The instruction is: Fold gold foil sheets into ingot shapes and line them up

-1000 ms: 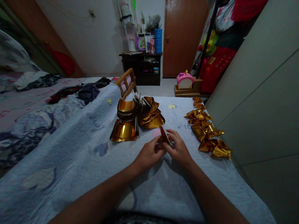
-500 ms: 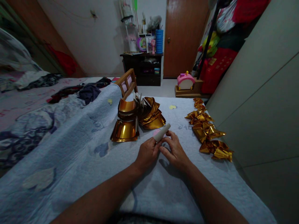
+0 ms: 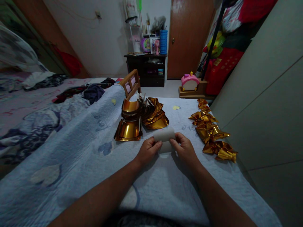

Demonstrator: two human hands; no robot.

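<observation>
Both hands hold one curled sheet of paper (image 3: 165, 138), its white side up, just above the pale blue bedspread (image 3: 78, 157). My left hand (image 3: 148, 151) pinches its left edge and my right hand (image 3: 186, 148) pinches its right edge. Right behind the sheet lies a stack of gold foil sheets (image 3: 127, 130) with a fanned pile of gold sheets (image 3: 153, 115) beside it. A row of folded gold foil pieces (image 3: 211, 132) runs along the bed's right side, close to my right hand.
A grey cabinet wall (image 3: 265, 94) borders the bed on the right. A small wooden chair back (image 3: 130, 83) rises behind the gold stack. Rumpled clothes and bedding (image 3: 90, 93) lie at the left. A dark shelf unit (image 3: 148, 67) and a door (image 3: 189, 37) stand across the floor.
The paper went from a folded gold-red shape to a rolled white tube, and now it is spread wider between both hands. My hands moved apart.
</observation>
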